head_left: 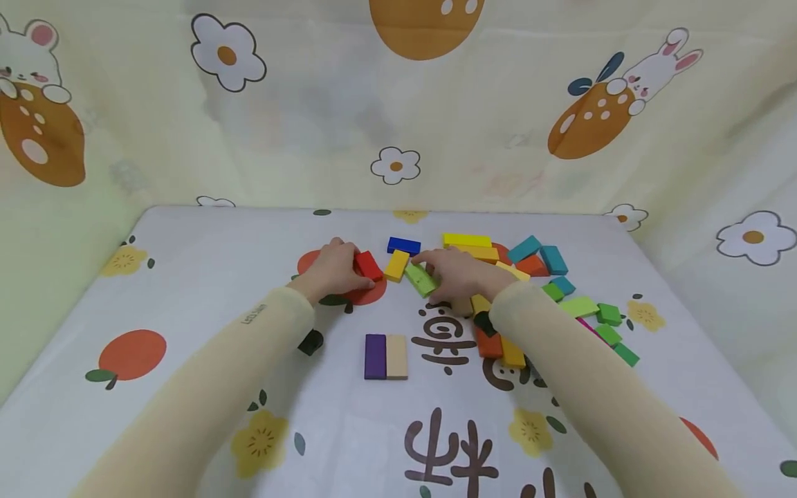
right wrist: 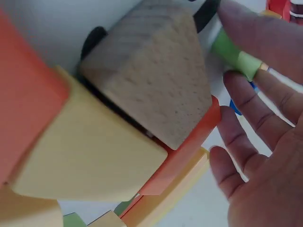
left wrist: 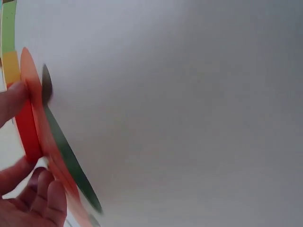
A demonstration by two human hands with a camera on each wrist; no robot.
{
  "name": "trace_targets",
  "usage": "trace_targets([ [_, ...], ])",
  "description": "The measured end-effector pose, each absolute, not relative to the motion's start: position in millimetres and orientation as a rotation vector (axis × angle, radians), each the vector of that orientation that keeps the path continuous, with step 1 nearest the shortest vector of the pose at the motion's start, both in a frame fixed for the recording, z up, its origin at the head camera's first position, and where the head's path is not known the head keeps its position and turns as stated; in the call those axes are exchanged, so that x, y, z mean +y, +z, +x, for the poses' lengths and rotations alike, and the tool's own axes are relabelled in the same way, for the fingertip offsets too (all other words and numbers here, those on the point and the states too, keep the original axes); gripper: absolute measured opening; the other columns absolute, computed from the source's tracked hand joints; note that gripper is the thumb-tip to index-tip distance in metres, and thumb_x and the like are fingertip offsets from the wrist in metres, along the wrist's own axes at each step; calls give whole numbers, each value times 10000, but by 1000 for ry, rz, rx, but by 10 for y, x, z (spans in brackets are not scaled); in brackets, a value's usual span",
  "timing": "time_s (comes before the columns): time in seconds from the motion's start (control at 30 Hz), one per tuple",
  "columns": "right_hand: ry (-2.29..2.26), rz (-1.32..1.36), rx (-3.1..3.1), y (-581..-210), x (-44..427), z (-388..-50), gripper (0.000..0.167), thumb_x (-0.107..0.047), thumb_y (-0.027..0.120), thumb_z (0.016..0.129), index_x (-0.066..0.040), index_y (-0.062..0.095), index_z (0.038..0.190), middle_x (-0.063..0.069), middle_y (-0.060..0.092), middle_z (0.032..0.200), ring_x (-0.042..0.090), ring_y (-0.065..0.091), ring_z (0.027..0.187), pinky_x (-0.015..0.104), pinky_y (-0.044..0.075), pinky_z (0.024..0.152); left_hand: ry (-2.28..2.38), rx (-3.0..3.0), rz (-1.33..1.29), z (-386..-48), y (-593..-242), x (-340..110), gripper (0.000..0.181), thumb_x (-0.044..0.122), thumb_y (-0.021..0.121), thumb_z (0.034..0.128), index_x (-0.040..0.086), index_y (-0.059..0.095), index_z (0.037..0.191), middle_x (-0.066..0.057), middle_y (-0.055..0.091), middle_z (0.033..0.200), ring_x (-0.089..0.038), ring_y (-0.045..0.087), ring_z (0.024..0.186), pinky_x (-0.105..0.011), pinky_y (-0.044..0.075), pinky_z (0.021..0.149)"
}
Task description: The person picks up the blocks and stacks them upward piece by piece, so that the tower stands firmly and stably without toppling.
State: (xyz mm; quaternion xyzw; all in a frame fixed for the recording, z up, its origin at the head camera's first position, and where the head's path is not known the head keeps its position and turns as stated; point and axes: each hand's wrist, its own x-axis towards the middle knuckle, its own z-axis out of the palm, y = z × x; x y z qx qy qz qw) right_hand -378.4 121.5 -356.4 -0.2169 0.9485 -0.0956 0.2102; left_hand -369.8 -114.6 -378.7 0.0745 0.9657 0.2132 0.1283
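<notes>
My left hand (head_left: 334,268) pinches a red block (head_left: 369,265) between thumb and a finger; in the left wrist view the red block (left wrist: 27,127) lies between the fingertips. To its right, a yellow block (head_left: 396,265) lies tilted on the cloth, with a dark blue block (head_left: 404,246) just behind. My right hand (head_left: 457,271) pinches a light green block (head_left: 420,279) beside the yellow one. The right wrist view shows the green block (right wrist: 234,54) between thumb and index finger, the other fingers loosely bent. A bare wood block (right wrist: 151,71) is close by that hand.
A purple block (head_left: 375,357) and a beige block (head_left: 396,357) lie side by side nearer me. Under and beyond my right forearm spreads a loose pile, with orange (head_left: 488,343), teal (head_left: 553,260) and green blocks (head_left: 609,314). A printed cloth (head_left: 205,277) covers the table.
</notes>
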Motion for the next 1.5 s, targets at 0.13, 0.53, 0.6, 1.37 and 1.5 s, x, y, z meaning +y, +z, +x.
trace_targets([
  [0.13, -301, -613, 2627, -3567, 1247, -3790, 652, -144, 780, 900, -131, 502, 1490, 131, 644, 1297, 313, 495, 1220, 459, 485, 1051, 639, 2767, 317, -3633, -3763, -1263, 644, 319, 779, 881, 15, 553, 1402, -175, 548, 1320, -292, 502, 1239, -420, 557, 964],
  [0.53, -163, -691, 2739, -3603, 1269, -3689, 668, -362, 850, 837, -121, 607, 1411, 164, 537, 1437, 399, 403, 1335, 556, 371, 1151, 716, 2737, 479, -3467, -3752, -1512, 643, 253, 842, 833, -17, 594, 1362, -180, 602, 1339, -325, 505, 1287, -455, 509, 1056],
  [0.6, -107, -728, 2760, -3607, 1274, -3590, 676, -406, 856, 821, -121, 628, 1389, 162, 543, 1425, 397, 413, 1333, 568, 372, 1147, 707, 2738, 500, -3382, -3745, -1562, 612, 245, 858, 812, -30, 622, 1306, -177, 616, 1283, -318, 530, 1241, -444, 516, 1038],
  [1.37, -297, -816, 2746, -3774, 1373, -2666, 743, -490, 882, 758, -55, 633, 1306, 124, 627, 1278, 260, 567, 1153, 449, 551, 1013, 626, 2746, 652, -2475, -3855, -1470, 614, 301, 904, 769, 15, 661, 1255, -115, 587, 1280, -294, 504, 1284, -429, 490, 1103],
  [1.5, -296, -819, 2744, -3774, 1364, -2665, 744, -494, 881, 757, -62, 631, 1308, 122, 627, 1294, 270, 566, 1175, 462, 542, 1029, 625, 2751, 627, -2471, -3853, -1474, 621, 303, 903, 772, 23, 656, 1268, -109, 588, 1286, -288, 502, 1290, -425, 491, 1103],
])
